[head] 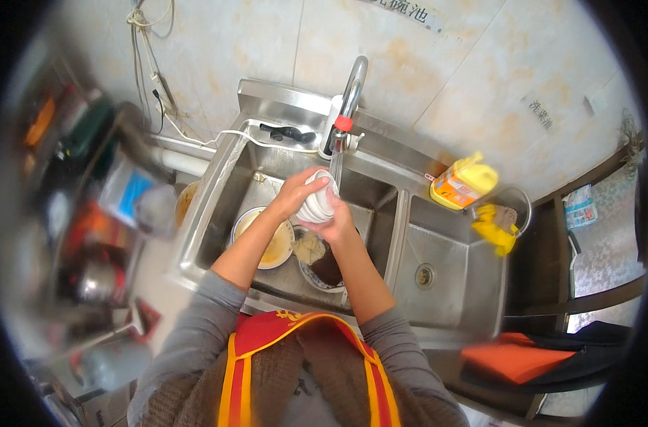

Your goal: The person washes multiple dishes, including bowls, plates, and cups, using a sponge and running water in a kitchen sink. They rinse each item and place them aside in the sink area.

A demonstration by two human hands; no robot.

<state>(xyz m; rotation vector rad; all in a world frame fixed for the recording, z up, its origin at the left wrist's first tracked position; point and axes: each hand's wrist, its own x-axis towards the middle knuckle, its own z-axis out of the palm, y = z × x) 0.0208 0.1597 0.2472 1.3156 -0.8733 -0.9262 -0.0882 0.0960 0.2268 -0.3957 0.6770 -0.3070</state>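
Observation:
Both my hands grip a stack of small white bowls (318,202) over the left basin of a steel sink (404,240). My left hand (293,193) holds the stack from the left, with the thumb across its rim. From the right and below, my right hand (341,221) supports it. Water runs from the chrome faucet (350,91) right beside the bowls. In the basin under my hands lie a rimmed bowl with yellowish liquid (277,245) and a patterned dish (324,283) with a dark brown thing and a pale cloth-like piece (309,248) on it.
The right basin has a drain (425,276). A yellow detergent jug (465,181) stands behind it, near yellow rubber gloves (495,229) on a container. A white cable (233,132) crosses the sink's back ledge, by a black object (289,132). Blurred shelves stand at left.

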